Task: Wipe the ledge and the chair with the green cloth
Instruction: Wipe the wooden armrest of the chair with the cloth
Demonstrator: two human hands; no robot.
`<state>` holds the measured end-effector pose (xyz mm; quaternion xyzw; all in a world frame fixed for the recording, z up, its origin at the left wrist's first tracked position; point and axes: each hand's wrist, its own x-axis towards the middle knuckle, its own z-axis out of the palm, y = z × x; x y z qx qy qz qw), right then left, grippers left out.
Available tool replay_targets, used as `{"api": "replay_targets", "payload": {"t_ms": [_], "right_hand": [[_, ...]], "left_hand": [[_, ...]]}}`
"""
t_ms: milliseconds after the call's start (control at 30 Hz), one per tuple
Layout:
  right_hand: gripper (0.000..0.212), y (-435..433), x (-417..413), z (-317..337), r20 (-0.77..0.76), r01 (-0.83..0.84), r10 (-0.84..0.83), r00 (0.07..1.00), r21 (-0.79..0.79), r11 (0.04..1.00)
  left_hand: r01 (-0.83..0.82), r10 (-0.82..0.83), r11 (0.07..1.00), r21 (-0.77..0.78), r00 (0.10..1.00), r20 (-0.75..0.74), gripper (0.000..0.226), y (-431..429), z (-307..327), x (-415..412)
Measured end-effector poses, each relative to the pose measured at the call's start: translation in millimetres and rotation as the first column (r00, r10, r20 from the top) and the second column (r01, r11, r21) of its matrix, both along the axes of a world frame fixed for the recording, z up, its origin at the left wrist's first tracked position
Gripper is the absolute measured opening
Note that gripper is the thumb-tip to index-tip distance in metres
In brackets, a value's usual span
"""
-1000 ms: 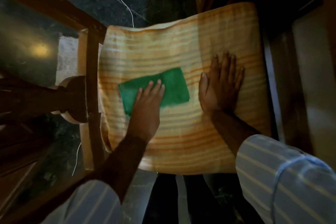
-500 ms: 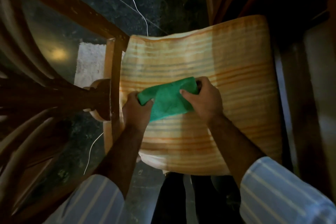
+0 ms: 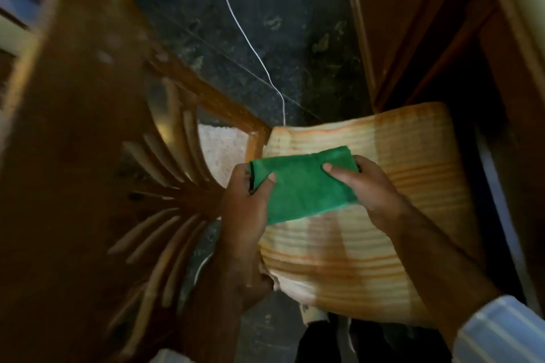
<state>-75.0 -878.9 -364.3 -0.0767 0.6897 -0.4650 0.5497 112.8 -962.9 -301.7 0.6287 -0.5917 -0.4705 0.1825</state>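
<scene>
My left hand point(image 3: 246, 203) grips the left end of the green cloth point(image 3: 303, 186), thumb on top and fingers curled under. My right hand point(image 3: 364, 188) pinches the right end, thumb pressed on the upper face. The cloth is folded and held at frame centre, above the striped orange cushion point(image 3: 383, 230) at centre right. The wooden chair point(image 3: 88, 156) fills the left half, blurred. A white cord point(image 3: 244, 35) crosses the dark floor point(image 3: 295, 38) at top. I read no writing or labels.

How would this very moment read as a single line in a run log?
left hand: gripping green cloth | right hand: gripping cloth | cloth: folded, above striped chair cushion | wiping: paused
</scene>
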Motion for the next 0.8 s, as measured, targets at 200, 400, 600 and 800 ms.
{"api": "replay_targets", "payload": {"t_ms": [200, 400, 600, 800], "right_hand": [[0.032, -65, 33, 91, 0.179, -0.03, 0.077, 0.981, -0.253, 0.967], [0.038, -107, 90, 144, 0.248, 0.0, 0.083, 0.965, -0.316, 0.949], [0.057, -101, 169, 175, -0.546, -0.289, -0.014, 0.838, -0.465, 0.837], [0.068, -105, 221, 167, -0.532, -0.46, 0.16, 0.831, -0.498, 0.735]], "left_hand": [[0.213, -0.043, 0.848, -0.486, 0.94, 0.337, 0.027, -37, 146, 32], [0.48, -0.037, 0.591, -0.649, 0.819, 0.572, 0.031, -65, 241, 59], [0.644, -0.141, 0.551, -0.531, 0.699, 0.702, 0.037, -94, 248, 75], [0.481, -0.038, 0.607, -0.633, 0.813, 0.581, 0.046, -87, 224, 87]]}}
